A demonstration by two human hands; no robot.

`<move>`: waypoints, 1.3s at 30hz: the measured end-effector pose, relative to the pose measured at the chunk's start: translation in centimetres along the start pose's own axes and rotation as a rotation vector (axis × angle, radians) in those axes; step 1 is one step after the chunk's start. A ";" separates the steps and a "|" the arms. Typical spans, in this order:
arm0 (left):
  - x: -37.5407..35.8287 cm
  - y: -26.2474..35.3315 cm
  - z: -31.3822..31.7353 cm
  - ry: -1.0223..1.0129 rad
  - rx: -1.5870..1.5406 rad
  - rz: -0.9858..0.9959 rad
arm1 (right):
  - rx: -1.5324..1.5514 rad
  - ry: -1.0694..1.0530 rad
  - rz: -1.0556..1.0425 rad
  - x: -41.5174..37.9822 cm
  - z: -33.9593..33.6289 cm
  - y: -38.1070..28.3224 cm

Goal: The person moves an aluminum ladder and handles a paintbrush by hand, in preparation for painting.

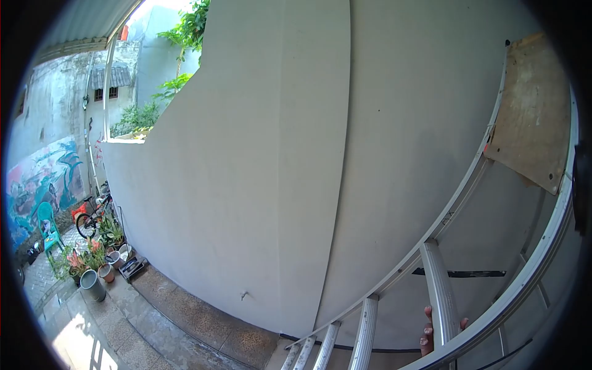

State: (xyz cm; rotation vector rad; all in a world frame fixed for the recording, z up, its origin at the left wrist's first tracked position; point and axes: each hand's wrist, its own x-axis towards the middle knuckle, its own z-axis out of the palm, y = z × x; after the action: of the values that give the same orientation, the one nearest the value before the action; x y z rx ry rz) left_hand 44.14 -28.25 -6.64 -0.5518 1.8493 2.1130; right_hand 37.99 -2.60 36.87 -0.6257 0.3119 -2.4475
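Potted plants (92, 259), a bicycle (92, 216), perhaps a toolbox (132, 267).

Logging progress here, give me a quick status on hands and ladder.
One hand grips a ladder rung from behind; which hand, unclear. Other hand out of view. Aluminium ladder leans on grey wall. Nothing blocking rungs.

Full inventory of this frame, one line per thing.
ladder: 1, silver metal, lower right, leaning on the wall
wall: 1, light grey, centre
board: 1, brown, upper right
bicycle: 1, dark with red, far left
chair: 1, green plastic, far left
potted plants: several, green in grey and brown pots, lower left
toolbox: 1, dark, open, at the wall base
mural: 1, blue-green, left wall
hand: 1 visible, gripping a ladder rung from behind; which side cannot be told
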 end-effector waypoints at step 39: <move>-2.4 -12.1 1.8 0.260 0.025 0.054 | -0.305 0.040 0.023 4.6 0.3 5.7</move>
State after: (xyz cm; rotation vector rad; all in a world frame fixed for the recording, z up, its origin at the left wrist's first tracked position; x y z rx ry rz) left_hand 51.51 -24.61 -16.04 -0.8130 2.0457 2.1342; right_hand 37.67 -9.94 36.79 -0.6953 0.7136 -2.4118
